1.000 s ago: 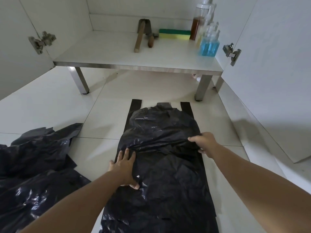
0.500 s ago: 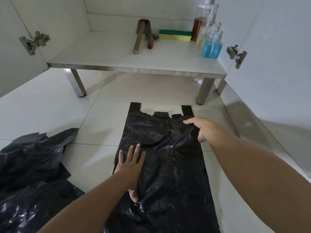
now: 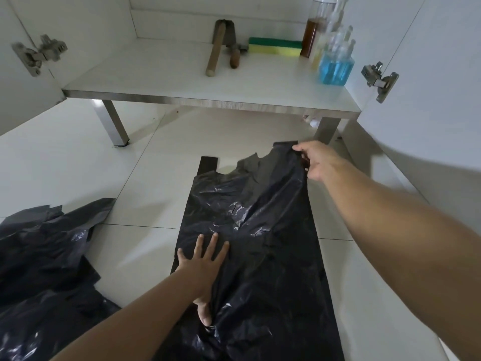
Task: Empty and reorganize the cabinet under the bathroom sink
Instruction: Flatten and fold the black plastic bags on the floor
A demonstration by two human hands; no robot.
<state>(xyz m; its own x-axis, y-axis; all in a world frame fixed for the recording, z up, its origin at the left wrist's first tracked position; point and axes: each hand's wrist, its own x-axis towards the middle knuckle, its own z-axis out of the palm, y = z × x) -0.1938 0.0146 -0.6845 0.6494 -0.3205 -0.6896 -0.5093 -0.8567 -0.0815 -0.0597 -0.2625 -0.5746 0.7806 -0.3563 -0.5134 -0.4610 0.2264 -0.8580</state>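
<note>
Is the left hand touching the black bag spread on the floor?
Touching. The head view shows the left hand lying flat, fingers spread, directly on the black bag.

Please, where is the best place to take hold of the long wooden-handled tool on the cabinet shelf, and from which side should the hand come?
Probably the round wooden handle of the long wooden-handled tool, near its front end. The tool lies flat on the shelf with that end pointing toward the open front, and its head rests at the back wall. Come from the front, fingers wrapping from above; the left side looks free, while a shorter tool lies close on its right.
</note>
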